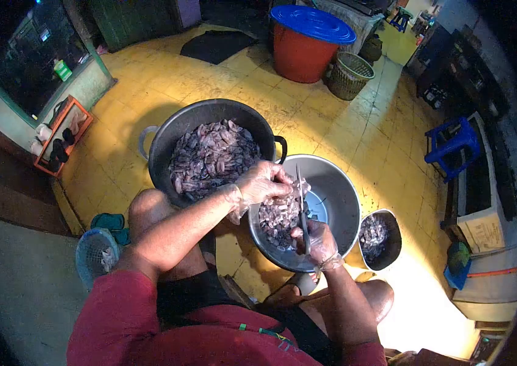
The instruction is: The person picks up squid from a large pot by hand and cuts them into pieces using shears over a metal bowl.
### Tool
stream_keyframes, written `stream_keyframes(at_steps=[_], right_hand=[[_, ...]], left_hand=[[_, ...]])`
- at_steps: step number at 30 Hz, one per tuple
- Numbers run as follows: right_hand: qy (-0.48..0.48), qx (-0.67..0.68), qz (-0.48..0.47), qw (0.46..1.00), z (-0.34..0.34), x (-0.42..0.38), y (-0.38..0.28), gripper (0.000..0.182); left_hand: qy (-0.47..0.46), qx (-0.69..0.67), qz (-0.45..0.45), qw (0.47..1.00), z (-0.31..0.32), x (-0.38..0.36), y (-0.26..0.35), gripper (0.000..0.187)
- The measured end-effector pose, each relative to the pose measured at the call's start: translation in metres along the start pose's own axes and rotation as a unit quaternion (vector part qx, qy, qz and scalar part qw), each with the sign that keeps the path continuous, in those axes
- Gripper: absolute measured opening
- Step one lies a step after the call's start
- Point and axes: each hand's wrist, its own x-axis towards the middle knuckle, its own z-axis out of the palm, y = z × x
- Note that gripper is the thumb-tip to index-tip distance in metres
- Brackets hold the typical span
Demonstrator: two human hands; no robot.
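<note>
My left hand (266, 184), in a clear plastic glove, is closed over the grey basin (345, 189) and pinches a small squid (305, 186). My right hand (321, 245), gloved too, grips a pair of scissors (302, 213) with the blades pointing up and away from me, beside the squid. Whether the blades are apart is hard to tell. A pile of squid pieces (278, 218) lies in the left part of the basin. Beyond my left forearm stands a big dark pot (170, 131) with many whole-looking squid (214, 155) inside.
A small dark container (391, 250) with squid bits stands right of the basin. At my left is a light-blue basket (87, 256) near sandals (109, 221). Farther off are a red tub (301, 58) with a blue lid, a woven basket (350, 76) and a blue stool (454, 143).
</note>
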Motion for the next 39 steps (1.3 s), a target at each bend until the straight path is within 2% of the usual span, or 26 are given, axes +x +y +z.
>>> stream_keyframes(at_steps=[1,2,7,9,11,13,15,16,21,23,26,27,29,30,31,33,34,35,39], right_hand=[[0.017,-0.034,0.007,0.999,-0.001,0.000,-0.004,0.043],[0.034,-0.069,0.013,0.997,-0.003,0.000,-0.006,0.045],[0.076,-0.086,-0.040,0.993,-0.007,0.010,0.010,0.049],[-0.002,-0.048,-0.046,0.998,-0.007,0.006,0.007,0.059],[-0.020,-0.047,-0.048,0.998,-0.004,0.004,0.005,0.063],[-0.017,-0.065,-0.042,0.997,0.001,0.004,0.003,0.065],[-0.021,-0.051,-0.027,0.998,0.001,0.000,-0.004,0.059],[-0.011,-0.087,-0.029,0.996,0.001,-0.001,-0.008,0.055],[0.034,-0.148,-0.033,0.988,0.005,-0.001,-0.002,0.042],[0.033,-0.073,-0.045,0.996,0.007,-0.001,0.001,0.040],[0.043,-0.068,-0.066,0.995,0.007,0.011,0.026,0.038],[0.033,-0.040,-0.062,0.997,0.006,0.012,0.030,0.037],[0.063,-0.162,-0.001,0.985,0.002,0.010,0.025,0.037],[0.084,-0.188,-0.014,0.978,0.001,0.009,0.019,0.037],[0.102,-0.159,-0.026,0.982,0.002,0.014,0.022,0.035],[0.122,-0.123,0.013,0.985,-0.002,0.007,-0.001,0.034],[0.116,-0.120,-0.006,0.986,-0.008,0.007,-0.001,0.034],[0.119,-0.043,-0.014,0.992,-0.014,0.017,0.019,0.037],[0.137,-0.013,-0.014,0.990,-0.014,0.011,0.009,0.038]], left_hand=[[-0.002,-0.039,0.022,0.999,-0.001,0.001,-0.003,0.013],[0.004,-0.018,0.025,1.000,-0.001,0.003,-0.005,0.015],[0.080,-0.086,0.032,0.993,0.006,0.000,0.003,0.018],[0.054,-0.175,0.034,0.982,0.003,-0.001,0.004,0.020],[0.056,-0.170,0.043,0.983,0.005,-0.001,0.002,0.020],[0.100,-0.143,0.026,0.984,0.010,-0.002,0.002,0.011],[0.084,-0.121,0.015,0.989,0.011,-0.002,0.002,0.010],[0.067,-0.100,0.005,0.993,0.011,-0.002,0.002,0.008],[0.090,-0.096,0.021,0.991,0.009,0.000,0.004,0.009],[0.085,-0.092,0.023,0.992,0.008,-0.001,0.005,0.010],[0.010,0.046,0.055,0.997,0.013,-0.003,0.002,0.011],[0.025,0.039,0.037,0.998,0.017,-0.004,0.000,0.013],[0.022,-0.033,0.038,0.998,0.014,-0.002,-0.007,0.014],[0.008,0.048,0.072,0.996,0.013,0.000,-0.010,0.014],[-0.003,0.058,0.067,0.996,0.016,0.000,-0.014,0.014],[-0.007,0.099,0.106,0.989,0.028,-0.001,-0.022,0.013],[-0.013,0.152,0.102,0.983,0.032,-0.003,-0.025,0.013],[-0.003,0.177,0.111,0.978,0.036,-0.006,-0.028,0.014],[-0.013,0.153,0.089,0.984,0.038,-0.005,-0.034,0.017]])
